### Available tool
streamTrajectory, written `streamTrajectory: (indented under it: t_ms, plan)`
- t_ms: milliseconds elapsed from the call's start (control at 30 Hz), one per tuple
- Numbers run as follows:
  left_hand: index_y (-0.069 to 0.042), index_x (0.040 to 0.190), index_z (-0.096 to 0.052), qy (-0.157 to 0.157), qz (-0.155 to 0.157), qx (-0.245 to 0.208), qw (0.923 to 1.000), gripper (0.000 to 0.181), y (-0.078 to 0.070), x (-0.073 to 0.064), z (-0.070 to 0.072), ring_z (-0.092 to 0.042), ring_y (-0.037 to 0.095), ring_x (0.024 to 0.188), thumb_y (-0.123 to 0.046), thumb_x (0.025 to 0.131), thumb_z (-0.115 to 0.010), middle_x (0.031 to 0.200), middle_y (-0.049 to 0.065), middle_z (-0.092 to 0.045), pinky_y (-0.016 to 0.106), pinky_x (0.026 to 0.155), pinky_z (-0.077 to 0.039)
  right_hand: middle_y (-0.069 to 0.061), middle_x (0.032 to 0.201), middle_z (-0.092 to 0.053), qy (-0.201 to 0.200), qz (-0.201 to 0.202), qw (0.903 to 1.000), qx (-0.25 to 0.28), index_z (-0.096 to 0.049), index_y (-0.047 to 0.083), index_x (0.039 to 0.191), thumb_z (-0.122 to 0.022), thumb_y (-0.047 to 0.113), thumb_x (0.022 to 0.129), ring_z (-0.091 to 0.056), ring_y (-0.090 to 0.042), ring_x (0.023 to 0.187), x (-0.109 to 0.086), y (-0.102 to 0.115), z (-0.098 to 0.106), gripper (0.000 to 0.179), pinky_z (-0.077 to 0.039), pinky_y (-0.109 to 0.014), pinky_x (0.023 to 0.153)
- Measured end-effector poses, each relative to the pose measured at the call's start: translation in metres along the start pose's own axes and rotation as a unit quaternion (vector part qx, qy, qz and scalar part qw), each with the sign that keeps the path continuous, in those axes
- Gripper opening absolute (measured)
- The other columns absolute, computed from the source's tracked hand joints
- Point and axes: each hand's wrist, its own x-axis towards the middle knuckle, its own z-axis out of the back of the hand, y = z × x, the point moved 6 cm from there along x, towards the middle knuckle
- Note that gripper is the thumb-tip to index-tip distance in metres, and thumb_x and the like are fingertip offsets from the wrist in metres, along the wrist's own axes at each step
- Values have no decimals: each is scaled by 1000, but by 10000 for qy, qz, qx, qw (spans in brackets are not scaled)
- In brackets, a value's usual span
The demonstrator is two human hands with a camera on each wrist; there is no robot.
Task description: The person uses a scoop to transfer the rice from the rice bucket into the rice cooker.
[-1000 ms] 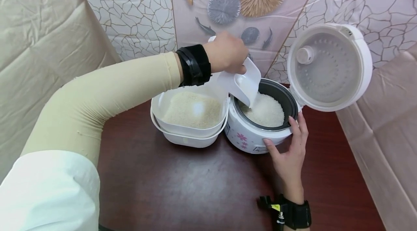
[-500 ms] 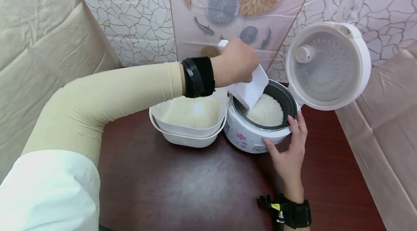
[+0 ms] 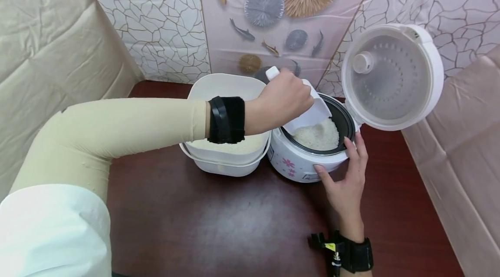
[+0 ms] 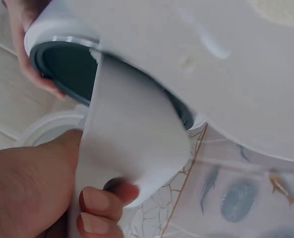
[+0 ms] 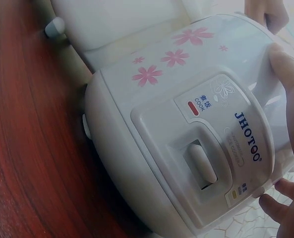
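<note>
In the head view, my left hand point(image 3: 287, 100) grips the handle of a white plastic scoop point(image 3: 317, 112). The scoop is tilted into the inner pot of a white rice cooker point(image 3: 294, 166), its edge against the white rice point(image 3: 319, 137) there. Up close in the left wrist view, curled fingertips point(image 4: 99, 203) hold the scoop point(image 4: 137, 119) in front of the dark pot point(image 4: 70, 69). My right hand point(image 3: 347, 194) holds the cooker's near right side, thumb on the outer wall and fingers by the rim. The cooker's front panel point(image 5: 206, 144) fills the right wrist view.
The cooker's lid point(image 3: 390, 77) stands raised at the right. Left of the cooker, touching or nearly so, sits a white rice bin point(image 3: 222, 84), partly covered by my left forearm. A dark red-brown table point(image 3: 226, 225) lies below, with patterned cloth point(image 3: 164, 21) behind.
My left hand has moved right, then lower, bringing the scoop down against the rice in the pot. More of the bin's back shows. The right hand stays on the cooker.
</note>
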Motion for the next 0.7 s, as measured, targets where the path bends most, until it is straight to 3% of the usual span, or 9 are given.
streamTrajectory:
  t_ms: [167,300,400,567,700]
  plan:
    - [-25,82,-71,-361,207,-87,9991,45,8,-13,0,-50,7,67,7,101,-45,73,-10,-60,31,66,-41,-34,161,-35,-16,41,10000,-53,-51,-8,147,-77,58,92,-30,-50,152,0,2,-1,89,-26,-38,123]
    - [-19,88,-72,-605,356,-27,9975,25,16,-21,-1,-64,14,70,-26,108,-60,75,-6,-67,31,69,-45,-33,162,-34,13,24,10000,-55,-51,-8,147,-77,57,93,-30,-49,152,1,0,-1,89,-25,-38,123]
    - [-16,90,-70,-885,401,201,9951,43,17,-28,-3,-67,18,70,-56,102,-61,74,-3,-65,31,70,-46,-33,162,-34,26,-6,10000,-66,-51,-8,147,-77,57,93,-30,-49,152,0,-1,-1,89,-25,-38,123]
    - [-16,87,-66,-1186,512,344,9910,54,17,-39,-6,-65,18,66,-68,98,-56,71,-3,-60,31,67,-44,-33,162,-33,41,-40,10000,-56,-50,-7,148,-78,57,93,-29,-48,153,-1,-1,0,89,-25,-37,123]
    - [-14,88,-67,-1052,796,-122,9912,60,24,-44,-14,-68,21,71,-71,98,-52,74,0,-65,35,70,-47,-33,162,-33,46,-26,10000,-1,-51,-7,148,-79,55,93,-29,-48,153,0,0,0,87,-25,-37,123]
